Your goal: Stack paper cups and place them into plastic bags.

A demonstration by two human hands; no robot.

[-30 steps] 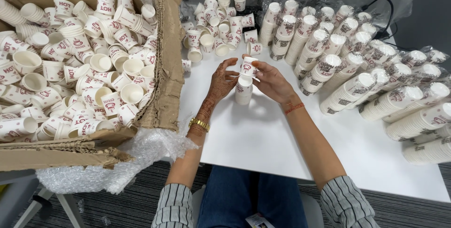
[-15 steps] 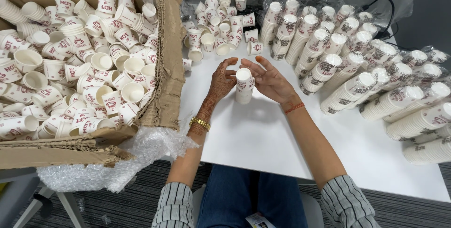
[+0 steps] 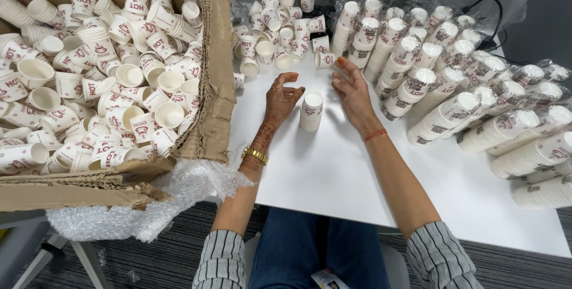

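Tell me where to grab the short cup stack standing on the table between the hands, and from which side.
Grip the cup stack around its side wall near the middle, coming from the left with the left hand, which is closest. It stands upside down, wide rim on the table, so the walls are the likely hold.

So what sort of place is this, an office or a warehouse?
Probably an office or workroom used for sorting stock. A white table holds long stacks of paper cups, a cardboard box beside it is full of loose cups, and the floor is grey carpet.
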